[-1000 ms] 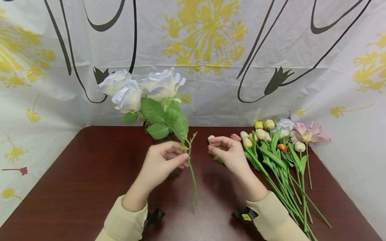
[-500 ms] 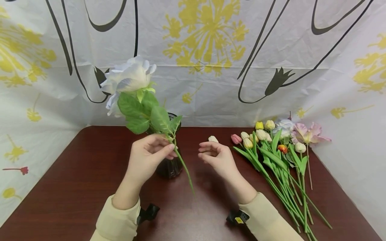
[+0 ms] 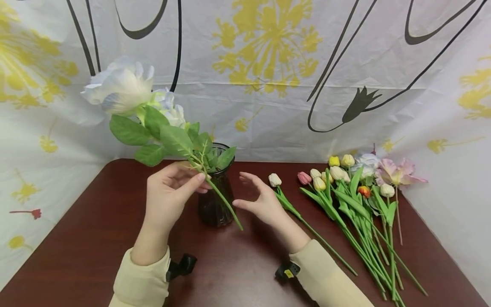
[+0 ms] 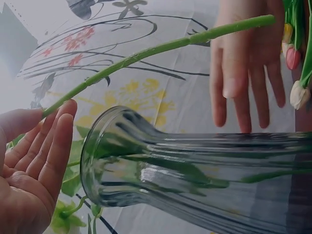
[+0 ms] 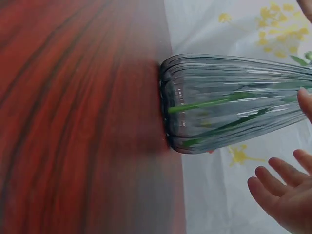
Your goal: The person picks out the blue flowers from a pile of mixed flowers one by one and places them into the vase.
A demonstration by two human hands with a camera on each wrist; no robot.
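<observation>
My left hand (image 3: 168, 204) pinches the stem (image 3: 226, 202) of a pale blue-white rose (image 3: 124, 87) between thumb and fingers. Its bloom leans up to the left, while the cut end slants down to the right in front of a dark glass vase (image 3: 215, 209). Inside the ribbed vase, green stems (image 5: 209, 105) show through the glass in the right wrist view. My right hand (image 3: 264, 202), thumb and fingers spread apart, is just right of the vase and holds nothing. In the left wrist view the bare stem (image 4: 141, 53) passes above the vase mouth (image 4: 87, 161).
A single white tulip (image 3: 275, 180) lies right of the right hand. Farther right is a heap of tulips (image 3: 337, 174), with a pink flower (image 3: 397, 172) among them. The wooden table (image 3: 92, 238) ends at a patterned cloth backdrop (image 3: 261, 123).
My left hand has moved left with the rose, its bloom tilting farther left and its stem slanting more. The right hand has shifted left towards the vase, its thumb and fingers spreading.
</observation>
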